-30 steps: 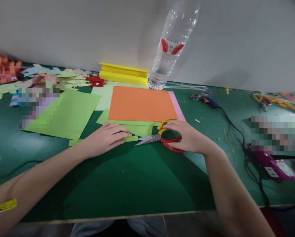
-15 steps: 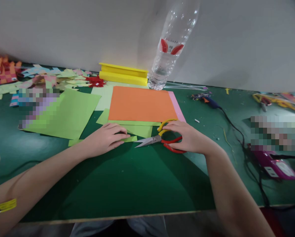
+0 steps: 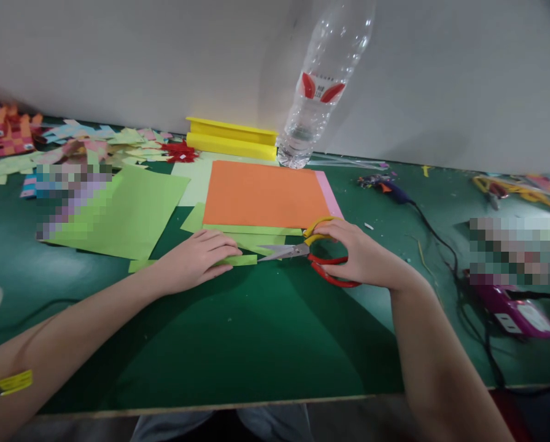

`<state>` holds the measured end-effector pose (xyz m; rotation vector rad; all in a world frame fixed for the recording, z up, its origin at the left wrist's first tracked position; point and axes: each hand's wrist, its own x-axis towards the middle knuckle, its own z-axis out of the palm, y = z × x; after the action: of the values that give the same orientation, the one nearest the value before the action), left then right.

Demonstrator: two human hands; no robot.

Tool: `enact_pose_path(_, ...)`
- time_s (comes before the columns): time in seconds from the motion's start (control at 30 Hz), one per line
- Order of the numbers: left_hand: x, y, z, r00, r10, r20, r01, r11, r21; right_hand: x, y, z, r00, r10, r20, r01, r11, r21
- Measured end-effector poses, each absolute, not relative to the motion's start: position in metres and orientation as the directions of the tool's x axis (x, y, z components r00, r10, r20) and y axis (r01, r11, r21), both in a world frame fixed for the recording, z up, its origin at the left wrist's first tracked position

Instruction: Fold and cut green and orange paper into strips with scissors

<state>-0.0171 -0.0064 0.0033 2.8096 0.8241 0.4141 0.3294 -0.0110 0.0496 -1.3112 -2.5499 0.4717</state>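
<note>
My right hand (image 3: pixel 355 250) grips the scissors (image 3: pixel 298 250), fingers through one yellow and one red handle loop. Their blades are slightly apart and point left, the tips at the end of a narrow green paper strip (image 3: pixel 244 261). My left hand (image 3: pixel 199 261) is closed on that strip near the table surface; part of it is hidden by the fingers. Just behind both hands lies an orange sheet of paper (image 3: pixel 266 195), stacked over green and pink sheets. To the left rests a larger green sheet (image 3: pixel 130 215).
A clear plastic bottle (image 3: pixel 318 92) stands against the wall beside a folded yellow piece (image 3: pixel 231 140). Paper strips (image 3: pixel 123 144) are heaped at back left. On the right are a glue gun (image 3: pixel 390 187) with a black cord and a purple box (image 3: pixel 514 307).
The scissors have shifted slightly right with my right hand, and their blades have opened wider. My left hand stays almost in place on the green strip.
</note>
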Motion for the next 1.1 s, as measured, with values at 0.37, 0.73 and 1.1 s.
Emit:
enact_pose_path(0.37,-0.016,-0.006,0.002,0.795,0.569,0.210,0.507,-0.813,0.286,0.321,-0.014,0.041,-0.592,0.806,0.003,0.735,0.542,-0.408)
enact_pose_path(0.73,-0.016,-0.005,0.003,0.790,0.591,0.163,0.518,-0.786,0.337,0.319,-0.014,0.044,-0.617,0.787,0.003,0.725,0.570,-0.387)
enact_pose_path(1.1,-0.016,-0.006,0.006,0.783,0.602,0.155,0.526,-0.775,0.352,0.320,-0.014,0.047,-0.628,0.778,0.006,0.706,0.573,-0.415)
